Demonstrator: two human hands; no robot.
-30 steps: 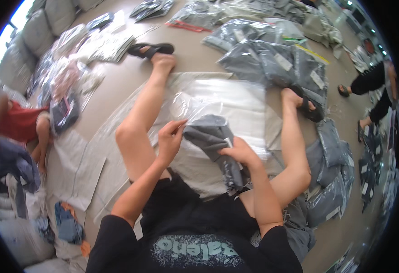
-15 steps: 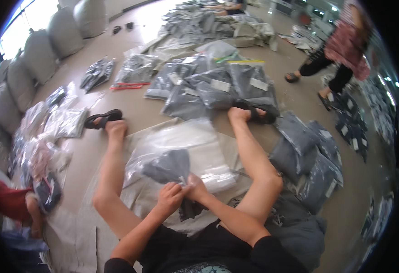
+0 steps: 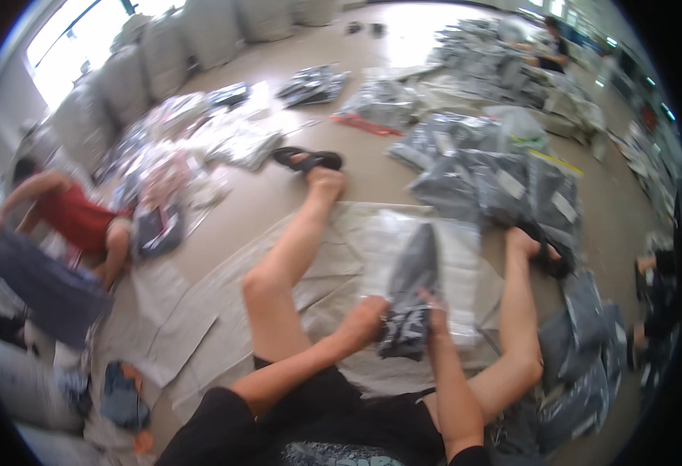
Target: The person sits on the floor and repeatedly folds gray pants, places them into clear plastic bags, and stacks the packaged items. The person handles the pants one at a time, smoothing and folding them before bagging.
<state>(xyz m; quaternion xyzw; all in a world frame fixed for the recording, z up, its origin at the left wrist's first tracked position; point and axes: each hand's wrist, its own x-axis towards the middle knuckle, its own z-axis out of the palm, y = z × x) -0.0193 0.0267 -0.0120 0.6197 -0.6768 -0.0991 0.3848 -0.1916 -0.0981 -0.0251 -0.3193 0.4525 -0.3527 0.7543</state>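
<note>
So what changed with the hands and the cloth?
The left hand and right hand, together before, have moved apart, to opposite sides of the grey cloth. Still held, it was fanned out; now it stretches narrow and forward. The white plastic stayed put.

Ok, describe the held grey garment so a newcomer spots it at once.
Between the person's spread legs lies a whitish, glossy plastic stack. Over it, between the left hand and right hand, is the grey garment. Unlike the bagged grey garments on the floor, it is held up and narrows toward its far end.
</note>
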